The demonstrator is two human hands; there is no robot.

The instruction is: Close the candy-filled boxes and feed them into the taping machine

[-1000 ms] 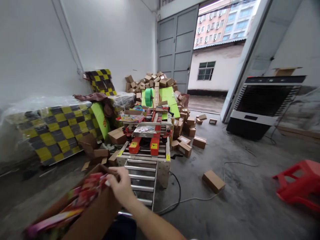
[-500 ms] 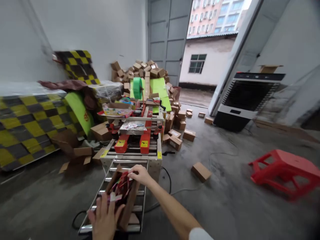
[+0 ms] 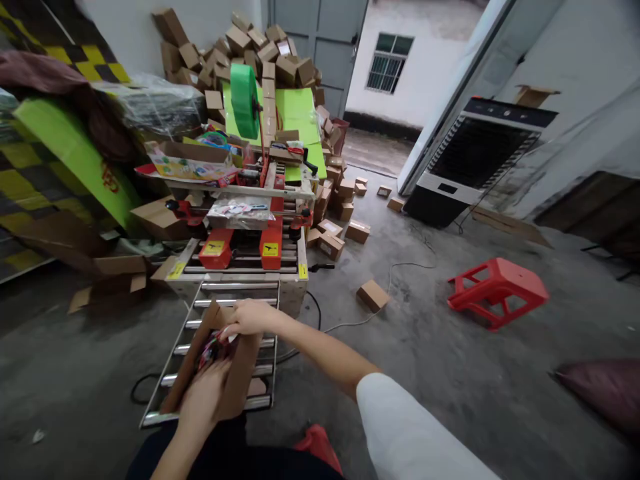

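An open cardboard box (image 3: 243,373) lies on the roller conveyor (image 3: 215,287), holding small colourful items (image 3: 213,350), dark, red and pink, too blurred to name. My left hand (image 3: 205,390) reaches into the near part of the box, its fingertips hidden among the contents. Over the far right corner bends my right hand (image 3: 250,317), thumb and fingers curled down onto a reddish piece at the contents' edge. What exactly it grips is unclear.
Ahead stands a carton-sealing machine (image 3: 270,240) with a green tape roll (image 3: 245,100). Piled cartons (image 3: 280,53) rise behind it. On the floor to the right are a lone carton (image 3: 373,295), a red stool (image 3: 500,287) and an air cooler (image 3: 470,160).
My left hand has gone from lying spread over the contents to reaching down inside the box. My right hand stays at the far right corner. The view has tilted downward.
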